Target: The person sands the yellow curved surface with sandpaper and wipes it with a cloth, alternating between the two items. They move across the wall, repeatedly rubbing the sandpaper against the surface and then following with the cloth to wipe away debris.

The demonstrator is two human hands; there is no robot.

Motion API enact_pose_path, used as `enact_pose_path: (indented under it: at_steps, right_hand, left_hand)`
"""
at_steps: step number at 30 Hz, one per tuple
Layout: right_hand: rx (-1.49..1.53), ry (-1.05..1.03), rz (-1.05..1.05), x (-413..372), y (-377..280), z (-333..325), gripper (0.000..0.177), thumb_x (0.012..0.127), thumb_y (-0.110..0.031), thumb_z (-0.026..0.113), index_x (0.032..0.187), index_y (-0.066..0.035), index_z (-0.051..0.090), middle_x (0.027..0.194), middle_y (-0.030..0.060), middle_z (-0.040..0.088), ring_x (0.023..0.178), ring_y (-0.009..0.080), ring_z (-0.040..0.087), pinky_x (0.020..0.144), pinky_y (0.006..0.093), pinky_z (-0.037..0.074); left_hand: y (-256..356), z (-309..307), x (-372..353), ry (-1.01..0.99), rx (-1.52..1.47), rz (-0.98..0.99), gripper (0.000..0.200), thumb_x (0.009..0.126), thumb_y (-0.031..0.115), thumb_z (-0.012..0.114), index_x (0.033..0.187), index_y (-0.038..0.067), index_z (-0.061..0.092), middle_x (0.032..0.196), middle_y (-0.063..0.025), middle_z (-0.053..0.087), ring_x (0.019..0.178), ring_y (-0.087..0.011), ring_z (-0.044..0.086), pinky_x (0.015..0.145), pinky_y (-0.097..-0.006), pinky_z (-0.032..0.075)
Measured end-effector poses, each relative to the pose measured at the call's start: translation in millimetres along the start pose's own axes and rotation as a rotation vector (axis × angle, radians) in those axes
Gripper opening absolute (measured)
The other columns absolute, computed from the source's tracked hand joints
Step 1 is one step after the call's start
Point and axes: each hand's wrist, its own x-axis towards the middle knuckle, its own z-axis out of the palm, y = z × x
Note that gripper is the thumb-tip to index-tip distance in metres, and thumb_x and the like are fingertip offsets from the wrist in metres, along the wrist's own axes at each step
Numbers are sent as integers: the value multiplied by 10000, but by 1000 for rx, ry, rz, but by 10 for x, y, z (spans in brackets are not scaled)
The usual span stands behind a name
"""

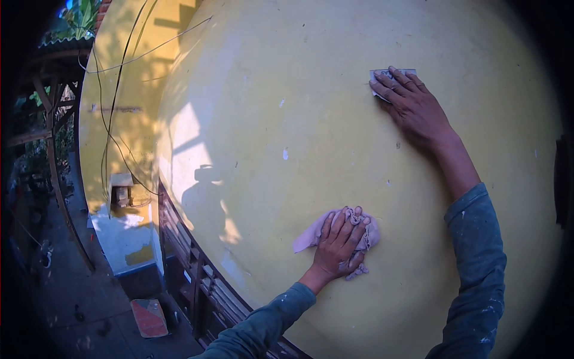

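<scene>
My right hand [412,106] presses a small pale sheet [376,76] flat against the yellow wall [323,143], high on the right. The sheet shows at its top and left edges past my fingers. Lower and to the left, my left hand [342,242] holds a crumpled pinkish cloth [310,237] against the same wall. One end of the cloth sticks out to the left, and folds of it show between and beside my fingers. Small pale chips and scuffs mark the wall around both hands.
Dark wooden slats [206,278] run along the wall's lower left edge. Loose cables [113,107] hang at the upper left. Beyond are a small wall box [122,190], a red board [149,318] on the ground and a wooden post [57,173].
</scene>
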Motion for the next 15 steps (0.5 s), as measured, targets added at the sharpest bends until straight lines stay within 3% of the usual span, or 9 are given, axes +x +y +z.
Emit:
enact_pose_path:
  at_steps: [3,4,5,7,9,11,12,15]
  right_hand:
    - [-221,85,335,-213,1150,-266,497,1085,-299,373,1567,-183,410,1647,27,369,1536,253,294,1270,433,201]
    - [-386,122,435,-384,1649,-272,498,1094,-321,351,1567,-176,412,1648,32,369,1532,265,303,1265,442,204]
    - [-363,173,601,-563,2129,-275,508,1099,-350,338,1574,-181,404,1655,26,354,1524,268,322,1262,449,213]
    - [-500,302,739,-930,2979,-130,540,1092,-424,344,1571,-184,416,1645,19,376,1514,256,347,1244,466,251]
    - [-552,256,884,-830,2730,-165,535,1093,-429,338,1551,-175,450,1629,26,405,1511,267,354,1235,485,264]
    - [-454,281,720,-478,2014,-71,521,1097,-408,329,1540,-169,463,1618,31,423,1504,285,363,1232,502,261]
    - [-381,209,635,-179,1325,-103,500,1101,-368,325,1531,-156,467,1599,43,449,1498,301,368,1233,491,259]
    - [-135,153,172,171,-179,235,472,1063,-252,398,1517,-145,468,1600,29,447,1501,272,368,1258,444,252]
  left_hand:
    - [21,7,-38,-5,-17,1,700,824,269,649,1480,67,510,1577,-173,447,1453,-416,394,1215,-580,243]
    - [26,14,-36,-6,-12,-4,695,828,270,646,1480,68,512,1576,-174,448,1452,-415,395,1214,-582,245]
    - [15,15,-32,-7,-3,-9,690,832,272,642,1479,69,513,1575,-175,450,1451,-415,397,1213,-583,246]
    - [-3,17,-29,3,9,-5,685,836,271,639,1478,68,514,1574,-175,451,1451,-415,397,1214,-582,246]
    - [24,37,-43,2,-2,-1,679,841,270,635,1478,67,515,1573,-175,452,1451,-415,397,1214,-582,246]
    - [20,21,-32,8,5,-4,669,849,273,629,1473,62,517,1571,-177,455,1451,-415,397,1216,-579,244]
    - [6,11,-25,5,1,-9,669,849,273,629,1473,62,517,1571,-177,455,1451,-415,397,1216,-579,244]
    - [24,16,-25,14,-4,9,664,851,276,626,1469,58,518,1573,-178,452,1451,-418,397,1217,-580,240]
